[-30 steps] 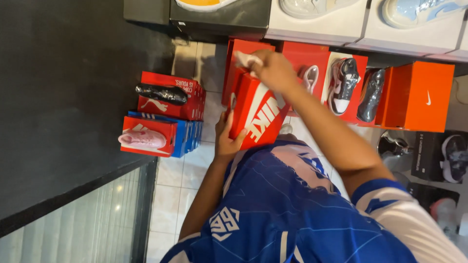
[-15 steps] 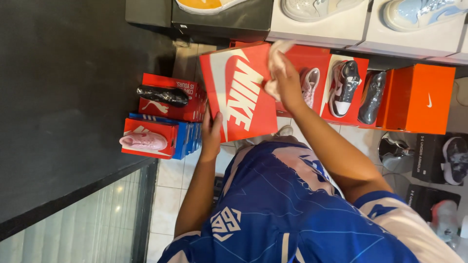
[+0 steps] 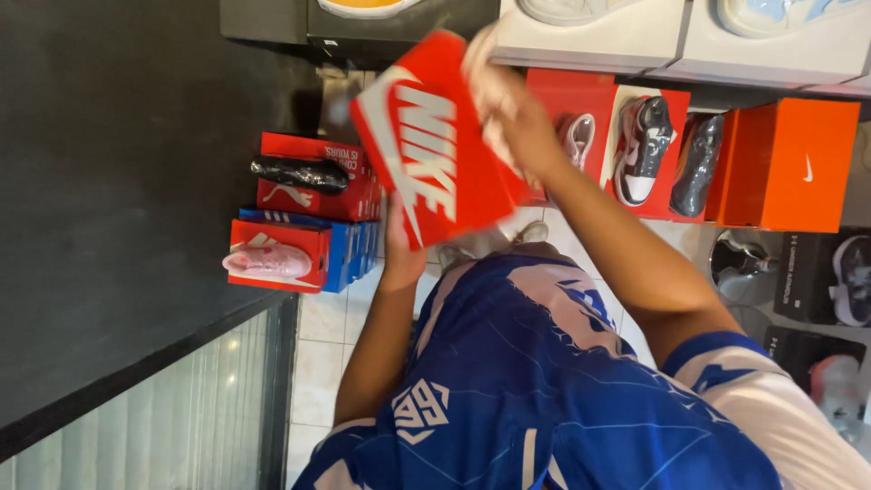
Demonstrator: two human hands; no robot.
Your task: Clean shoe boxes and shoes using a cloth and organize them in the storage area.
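Both hands grasp a red shoebox (image 3: pixel 435 145), tilted above the tiled floor (image 3: pixel 318 336): the left hand (image 3: pixel 399 249) clenches its lower edge, the right hand (image 3: pixel 508 113) its top.

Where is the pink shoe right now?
In the head view, the pink shoe lies at the left on a red box, below the black shoe, left of the person's left hand.

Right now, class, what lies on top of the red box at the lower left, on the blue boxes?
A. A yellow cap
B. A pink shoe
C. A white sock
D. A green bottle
B: a pink shoe rests on that red box, atop the blue boxes.
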